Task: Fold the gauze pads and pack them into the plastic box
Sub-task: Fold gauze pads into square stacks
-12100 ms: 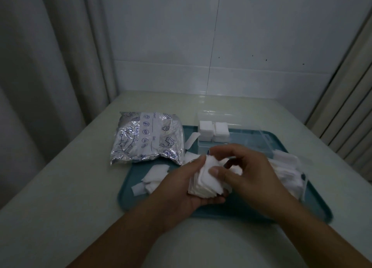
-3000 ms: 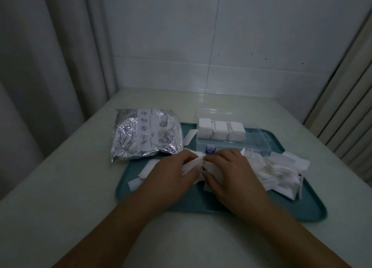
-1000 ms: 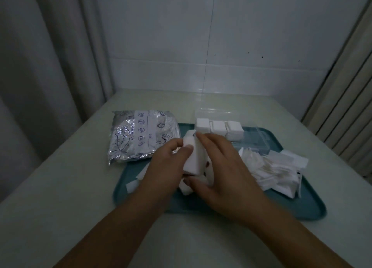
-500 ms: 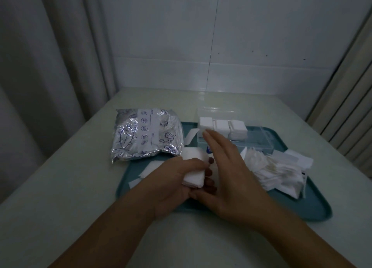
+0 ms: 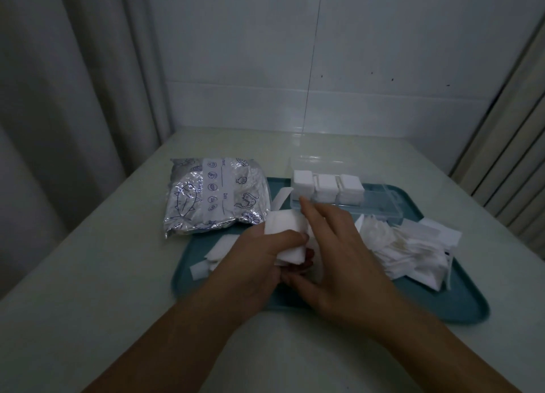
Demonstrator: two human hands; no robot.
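Note:
My left hand [image 5: 250,263] grips a stack of white gauze pads [image 5: 286,230] above the teal tray [image 5: 460,304]. My right hand [image 5: 339,251] lies flat against the right side of that stack, fingers straight and pointing away from me. Behind them, the clear plastic box [image 5: 380,206] stands open on the tray's far edge. Three stacks of folded pads [image 5: 327,187] fill its left end; its right end holds nothing.
A silver foil bag [image 5: 215,196] lies at the tray's left rear corner. Loose gauze pads and paper wrappers [image 5: 413,248] are heaped on the tray's right side. A few loose pads [image 5: 218,251] lie at the tray's left. Wall and curtains close the table in.
Over twelve seconds the box gained a third stack of pads. In the last second both hands lowered slightly with the new stack, my right hand staying flat against it.

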